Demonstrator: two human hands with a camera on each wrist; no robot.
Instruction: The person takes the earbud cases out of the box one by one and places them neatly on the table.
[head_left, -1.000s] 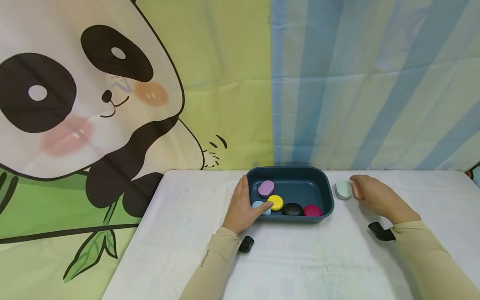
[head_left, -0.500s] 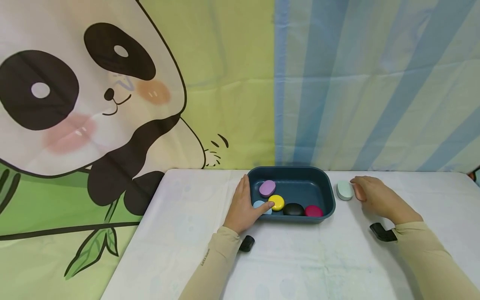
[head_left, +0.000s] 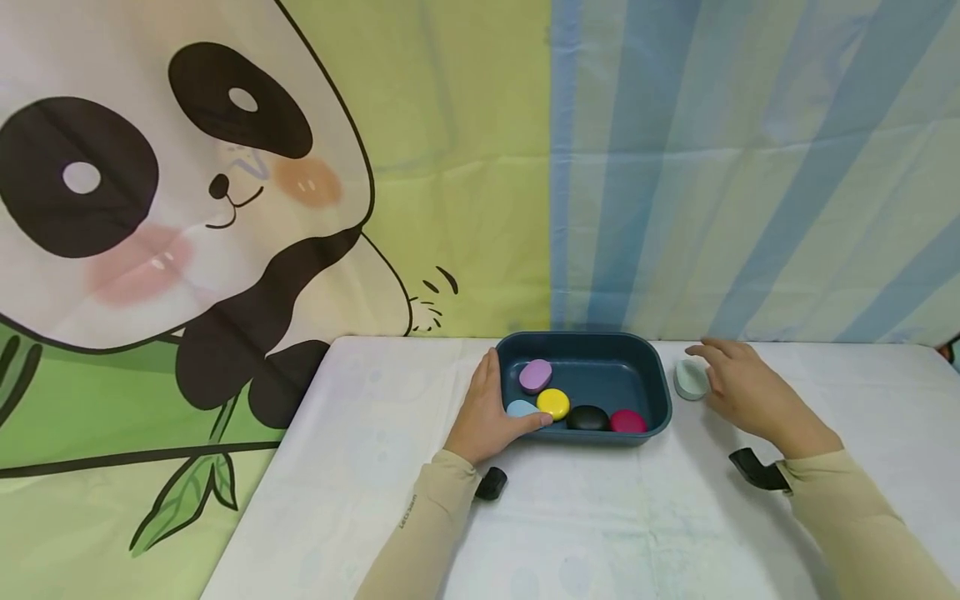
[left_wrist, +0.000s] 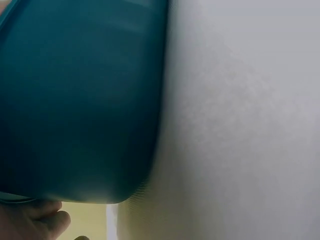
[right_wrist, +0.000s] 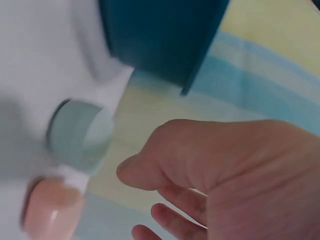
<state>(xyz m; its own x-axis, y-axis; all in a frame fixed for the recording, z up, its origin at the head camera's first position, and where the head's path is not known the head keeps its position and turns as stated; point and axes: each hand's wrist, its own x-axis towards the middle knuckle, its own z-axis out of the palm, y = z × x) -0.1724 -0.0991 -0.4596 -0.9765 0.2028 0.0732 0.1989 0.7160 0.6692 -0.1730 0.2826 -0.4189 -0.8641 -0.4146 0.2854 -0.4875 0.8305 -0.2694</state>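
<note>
A dark blue plastic tub [head_left: 618,379] stands at the back of the table. My left hand [head_left: 483,421] grips its left end, fingers along the outer side and thumb over the front rim. Inside lie smooth pebble-like pieces: a purple oval [head_left: 536,377], a light blue one [head_left: 521,408] partly behind my thumb, a yellow round [head_left: 553,404], a black one [head_left: 588,417] and a crimson one [head_left: 627,421]. Right of the tub sits a pale green piece [head_left: 688,381], with my right hand [head_left: 753,396] over it, fingers loosely bent around nothing. Beside it is a peach piece [right_wrist: 55,210], hidden in the head view.
A white cloth [head_left: 592,533] covers the table. Behind it hangs a curtain [head_left: 480,167] with a panda print and blue stripes. A black wrist mount [head_left: 757,471] juts from my right sleeve, and another [head_left: 491,483] from the left.
My right hand has lifted off the peach piece and shifted slightly left, its fingers now above the pale green piece. My left hand keeps its hold on the tub.
</note>
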